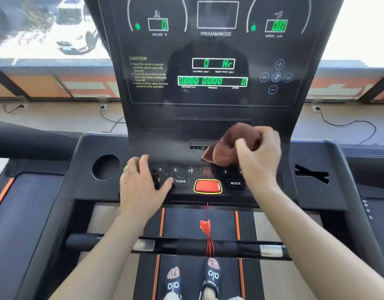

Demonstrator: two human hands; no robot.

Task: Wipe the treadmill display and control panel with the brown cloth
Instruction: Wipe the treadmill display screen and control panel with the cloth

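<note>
Clutching bunched brown terry cloth, right hand hovers above black button control panel; glossy display at twelve o'clock; left hand spread flat, bracing.

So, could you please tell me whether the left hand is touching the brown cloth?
Apart. The head view shows the left hand flat on the control panel, with bare buttons between it and the brown cloth, bunched in the right hand.
</note>
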